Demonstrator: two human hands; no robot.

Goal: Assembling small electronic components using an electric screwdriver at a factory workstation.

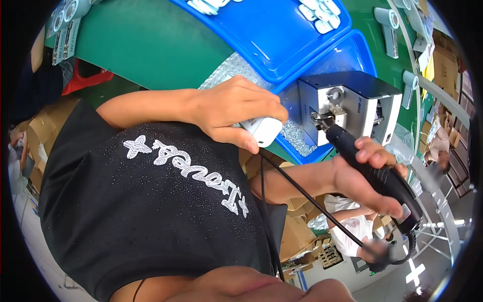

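My left hand [240, 108] is wrapped round a small white plastic housing [266, 132], holding it in front of my chest. Much of that piece is covered by the fingers. A black electric screwdriver [370, 173] lies in the grip of my right hand [372, 176], its cord looping down from the rear end. Its tip points at the front of a silver-and-black screw feeder [347, 103], by the small metal outlet. Whether a screw sits on the tip is too small to tell.
The feeder stands at a blue tray [297, 157] holding many small screws. Beyond it, a larger blue tray [269, 70] carries several white housings [322, 12]. Grey-white devices [387, 30] lie on the green table [146, 45]. The black cord [312, 199] hangs across my front. Other people are in the background.
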